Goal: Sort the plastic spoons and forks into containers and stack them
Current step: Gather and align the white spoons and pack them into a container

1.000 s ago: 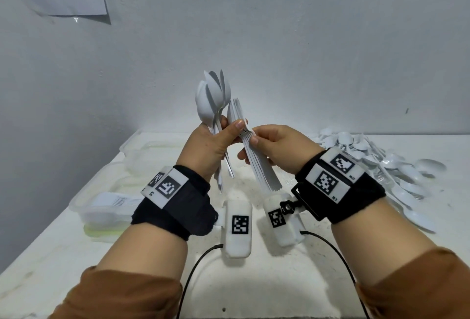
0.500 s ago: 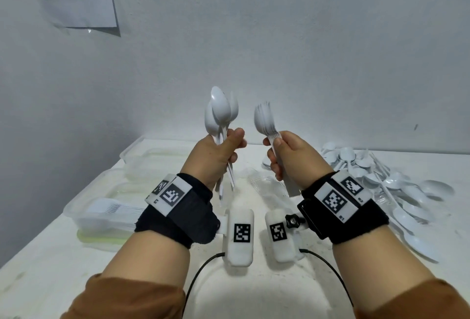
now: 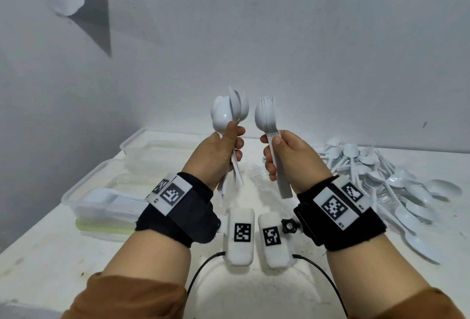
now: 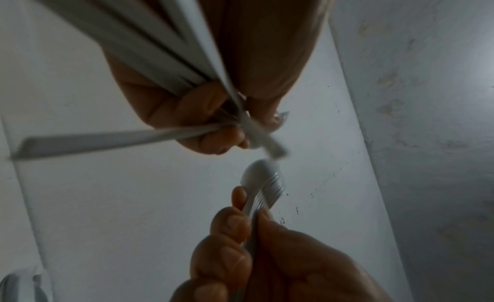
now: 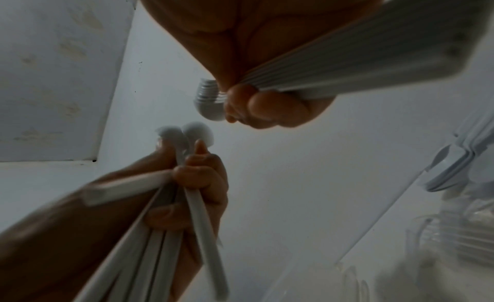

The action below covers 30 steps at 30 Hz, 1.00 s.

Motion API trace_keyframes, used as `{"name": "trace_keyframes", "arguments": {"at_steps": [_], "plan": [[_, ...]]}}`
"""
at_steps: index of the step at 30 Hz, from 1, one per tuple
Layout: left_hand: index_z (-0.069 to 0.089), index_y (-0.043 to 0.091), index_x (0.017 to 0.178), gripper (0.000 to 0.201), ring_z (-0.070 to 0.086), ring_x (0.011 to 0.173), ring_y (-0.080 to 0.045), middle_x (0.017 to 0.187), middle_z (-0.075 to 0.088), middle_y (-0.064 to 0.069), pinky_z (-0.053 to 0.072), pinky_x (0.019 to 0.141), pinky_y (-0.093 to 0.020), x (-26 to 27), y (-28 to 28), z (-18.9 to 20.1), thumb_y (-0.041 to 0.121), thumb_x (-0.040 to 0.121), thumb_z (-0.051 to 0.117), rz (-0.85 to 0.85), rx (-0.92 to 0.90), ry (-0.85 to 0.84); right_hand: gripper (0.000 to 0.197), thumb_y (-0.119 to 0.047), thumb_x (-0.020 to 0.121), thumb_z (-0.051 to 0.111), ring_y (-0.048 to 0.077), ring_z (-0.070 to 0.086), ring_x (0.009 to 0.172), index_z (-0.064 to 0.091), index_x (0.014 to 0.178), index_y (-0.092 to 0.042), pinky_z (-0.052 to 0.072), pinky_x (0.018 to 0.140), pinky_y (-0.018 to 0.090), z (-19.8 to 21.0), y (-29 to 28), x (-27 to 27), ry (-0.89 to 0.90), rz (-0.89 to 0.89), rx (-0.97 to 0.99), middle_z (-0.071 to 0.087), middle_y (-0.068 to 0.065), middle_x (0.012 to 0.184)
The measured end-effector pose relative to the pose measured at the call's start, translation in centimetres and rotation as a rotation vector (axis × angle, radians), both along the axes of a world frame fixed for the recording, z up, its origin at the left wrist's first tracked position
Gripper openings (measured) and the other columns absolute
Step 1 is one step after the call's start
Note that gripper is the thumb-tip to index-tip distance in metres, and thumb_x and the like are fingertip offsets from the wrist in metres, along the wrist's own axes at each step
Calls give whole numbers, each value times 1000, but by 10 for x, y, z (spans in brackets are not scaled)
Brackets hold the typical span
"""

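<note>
I am holding a loose fan of spoons point(image 3: 229, 112) in my left hand point(image 3: 216, 155), fingers curled round the handles, and a tight nested stack of forks point(image 3: 265, 115) in my right hand point(image 3: 290, 155), thumb pressing them flat, with the two bundles raised side by side and not touching. To do this well I judge I should be squaring the splayed spoon handles before lowering either bundle into the containers point(image 3: 101, 204) left of my left hand. The wrist views are showing that splay from below, while only the head view is showing the unsorted pile point(image 3: 396, 178) right of my right hand.
</note>
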<state>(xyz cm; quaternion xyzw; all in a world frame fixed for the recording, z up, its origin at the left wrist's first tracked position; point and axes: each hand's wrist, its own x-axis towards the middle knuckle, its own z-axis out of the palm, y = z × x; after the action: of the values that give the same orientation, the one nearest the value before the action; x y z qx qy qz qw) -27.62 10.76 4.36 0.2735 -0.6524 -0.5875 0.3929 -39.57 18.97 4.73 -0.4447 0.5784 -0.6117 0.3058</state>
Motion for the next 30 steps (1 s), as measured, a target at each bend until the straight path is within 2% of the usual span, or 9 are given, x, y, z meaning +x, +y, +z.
{"name": "trace_keyframes", "arguments": {"at_steps": [3,5,9,17,20,23,28,30], "plan": [[58,26,89,29,49,66,-13,74,56,10,35,61,-26,0,-4,-5,48,95,40,54,-58,-59,28,-12,101,28,11,40,46,53,89,-15,36,44,20,-1,0,0,-8,1,-13,45,2,66],[58,22,87,29,50,69,-16,73,58,8,36,63,-28,1,-4,-6,47,94,44,86,-60,-86,28,-12,101,28,10,41,46,53,89,-15,37,44,20,-2,1,0,-4,-4,-24,45,2,66],[54,20,82,28,51,63,-13,67,59,3,37,63,-27,1,-3,-6,46,91,51,145,-35,-75,28,-13,102,28,12,42,48,52,90,-16,38,45,20,-2,0,1,-25,-7,-56,46,1,67],[54,20,86,22,59,79,-16,71,61,3,43,75,-33,2,-6,-7,42,89,57,163,-8,-46,23,-13,101,32,12,48,55,53,95,-20,44,52,21,-4,-3,8,57,36,-88,49,0,70],[55,21,79,19,60,74,-11,69,59,4,44,73,-32,2,-3,-6,36,91,57,147,-33,-35,21,-12,100,34,13,49,58,52,96,-23,44,57,25,-5,-9,12,137,40,-62,49,-1,72],[53,20,80,20,58,70,-7,70,56,4,43,67,-28,3,0,-5,35,93,52,131,-87,-52,17,-12,100,35,13,49,59,49,108,-15,45,59,26,-4,-13,16,180,18,-28,48,-2,73],[54,23,90,16,54,71,-13,77,57,2,40,64,-26,4,0,-5,36,95,47,143,-135,-109,10,-12,99,35,13,48,60,44,103,-14,45,59,26,-1,-20,26,230,4,-2,49,-3,73],[55,20,92,18,54,71,-15,79,59,-2,42,65,-29,5,0,-5,37,94,50,143,-134,-115,8,-13,99,35,14,48,59,42,103,-14,45,59,27,-1,-24,27,238,2,11,49,-2,73]]}}
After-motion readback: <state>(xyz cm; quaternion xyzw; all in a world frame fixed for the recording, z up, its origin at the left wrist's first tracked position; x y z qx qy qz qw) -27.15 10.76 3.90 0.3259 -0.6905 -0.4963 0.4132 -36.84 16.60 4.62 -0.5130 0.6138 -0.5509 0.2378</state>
